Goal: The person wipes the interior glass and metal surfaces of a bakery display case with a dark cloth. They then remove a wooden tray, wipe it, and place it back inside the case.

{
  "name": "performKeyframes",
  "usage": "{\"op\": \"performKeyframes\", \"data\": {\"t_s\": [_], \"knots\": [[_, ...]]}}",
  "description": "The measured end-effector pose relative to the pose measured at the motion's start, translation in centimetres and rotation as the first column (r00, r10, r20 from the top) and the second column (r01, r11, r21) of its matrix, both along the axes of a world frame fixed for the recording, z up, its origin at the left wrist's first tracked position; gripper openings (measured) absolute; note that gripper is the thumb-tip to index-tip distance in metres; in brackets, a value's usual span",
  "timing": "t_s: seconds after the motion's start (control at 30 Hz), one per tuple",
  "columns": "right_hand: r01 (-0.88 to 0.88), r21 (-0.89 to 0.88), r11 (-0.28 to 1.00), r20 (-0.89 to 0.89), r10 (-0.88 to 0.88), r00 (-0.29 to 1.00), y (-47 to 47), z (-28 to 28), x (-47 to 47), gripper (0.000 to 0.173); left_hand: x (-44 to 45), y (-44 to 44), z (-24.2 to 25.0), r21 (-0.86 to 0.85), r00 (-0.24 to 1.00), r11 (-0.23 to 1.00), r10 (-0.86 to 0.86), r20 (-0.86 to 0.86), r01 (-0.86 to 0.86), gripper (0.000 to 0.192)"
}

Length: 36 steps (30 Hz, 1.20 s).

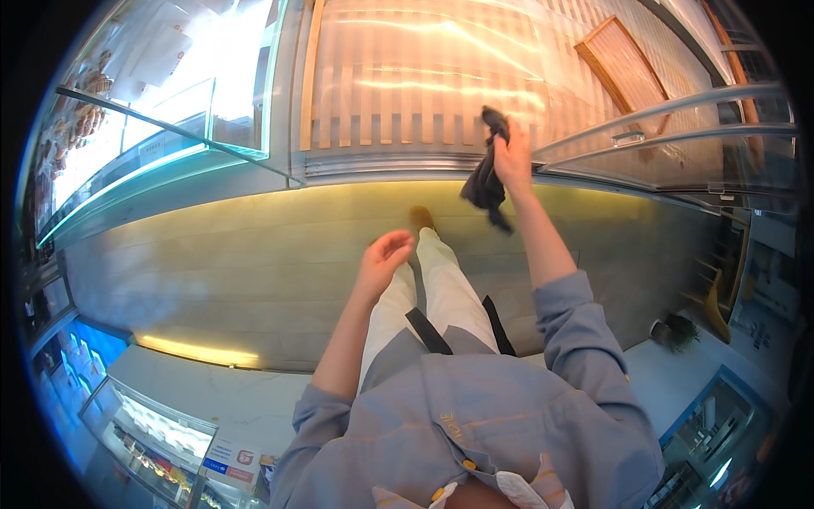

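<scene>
My right hand (514, 159) grips a crumpled dark cloth (486, 184), which hangs down from the fingers. One end of the cloth sticks up past the thumb, in front of a warmly lit display case. Inside that case lies a slatted wooden rack (381, 114). Just below the hand runs the case's metal sliding track (394, 164). My left hand (386, 254) hovers over my legs with loosely bent fingers and nothing visible in it. It is apart from the case and the cloth.
A glass-walled case (165, 140) with wrapped goods stands at the left. Metal rails (661, 114) and a wood-framed panel (623, 63) are at the right. Behind me are a white counter (267, 394), a lit display (159, 432) and a potted plant (677, 332).
</scene>
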State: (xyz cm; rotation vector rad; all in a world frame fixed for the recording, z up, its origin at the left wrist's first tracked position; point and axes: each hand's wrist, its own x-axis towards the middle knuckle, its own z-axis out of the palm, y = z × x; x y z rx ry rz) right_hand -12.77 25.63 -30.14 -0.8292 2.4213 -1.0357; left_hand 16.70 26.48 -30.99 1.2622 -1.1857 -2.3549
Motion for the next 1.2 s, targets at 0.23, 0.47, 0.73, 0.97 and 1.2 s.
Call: {"op": "performKeyframes", "data": {"t_s": [0.23, 0.47, 0.73, 0.97, 1.2], "knots": [[-0.770, -0.150, 0.620, 0.487, 0.724, 0.489, -3.7, -5.0, 17.3, 0.031, 9.0, 3.5, -0.7, -0.076, 0.756, 0.833, 0.532, 0.381, -0.548, 0.031], [-0.829, -0.341, 0.444, 0.469, 0.844, 0.259, -0.7, -6.0, 27.7, 0.032, 14.6, -1.1, 0.6, -0.336, 0.829, 0.861, 0.479, 0.289, -0.381, 0.036], [-0.761, -0.372, 0.532, 0.193, 0.846, 0.497, 1.8, 2.5, 20.0, 0.052, 9.4, -2.3, 4.7, -0.507, 0.955, 0.847, 0.002, 0.297, 0.156, 0.016], [-0.344, -0.454, 0.822, 0.666, 0.569, 0.482, 5.6, 2.0, 14.4, 0.041, 1.1, -3.9, 2.8, -0.185, 0.961, 0.944, 0.276, -0.018, -0.274, 0.015], [-0.308, -0.029, 0.951, -0.052, 0.306, 0.951, 7.7, 0.4, 2.5, 0.022, -4.1, 0.6, -3.1, -0.023, 0.988, 0.988, 0.155, -0.017, -0.155, 0.031]]}}
